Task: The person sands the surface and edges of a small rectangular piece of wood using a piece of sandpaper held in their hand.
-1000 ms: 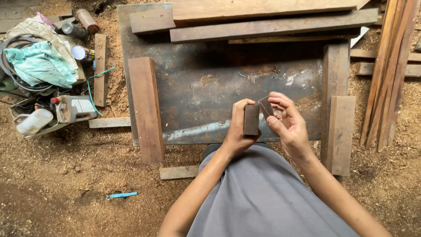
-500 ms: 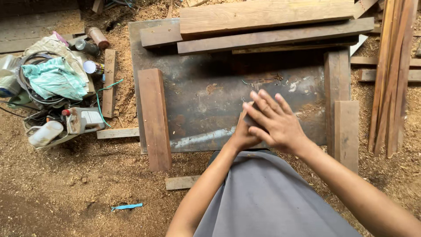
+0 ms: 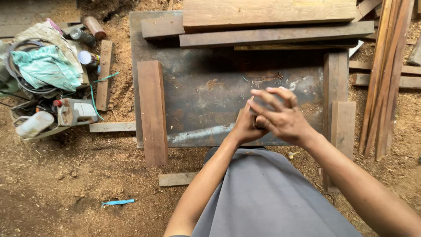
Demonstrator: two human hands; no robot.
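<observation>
Floor (image 3: pixel 66 193): bare earth under a thick spread of sawdust and chips, brown all over.
Surface (image 3: pixel 201 101): a dark, rusty metal sheet lying flat on the ground, scuffed and stained.
Planks (image 3: pixel 267 11): broad boards stacked across the sheet's far edge; a reddish block (image 3: pixel 152 112) lies along its left side.
Right edge: long thin battens (image 3: pixel 388 74) lying side by side.
Left corner: a heap of clutter, teal cloth (image 3: pixel 46 66), cables, a white bottle (image 3: pixel 33 124).
Light: even daylight, soft shadows.
</observation>
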